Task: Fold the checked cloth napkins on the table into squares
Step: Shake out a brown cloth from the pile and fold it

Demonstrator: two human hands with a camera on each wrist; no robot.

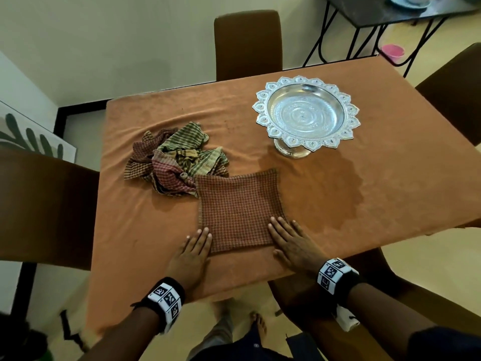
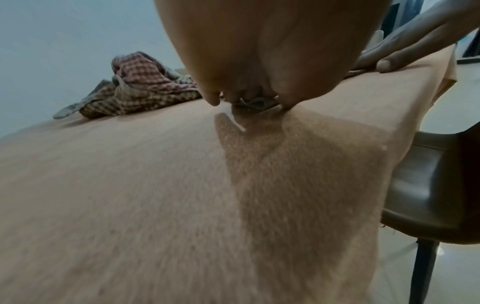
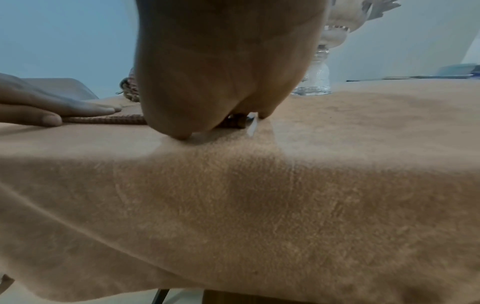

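A brown checked napkin (image 1: 238, 209) lies flat on the table near me, roughly square. My left hand (image 1: 194, 252) rests flat at its near left corner with straight fingers. My right hand (image 1: 289, 242) presses flat on its near right corner. A crumpled pile of checked napkins (image 1: 173, 160) in red, green and brown lies just beyond, touching the flat napkin's far left corner. In the left wrist view the pile (image 2: 137, 88) shows behind my palm; in the right wrist view the flat napkin's edge (image 3: 103, 119) runs between both hands.
An orange tablecloth (image 1: 364, 199) covers the table. A silver pedestal tray (image 1: 305, 113) stands at the far right. Brown chairs stand at the far side (image 1: 247, 43), the left (image 1: 44, 209) and the right (image 1: 453, 92). A dark side table (image 1: 377, 14) is behind.
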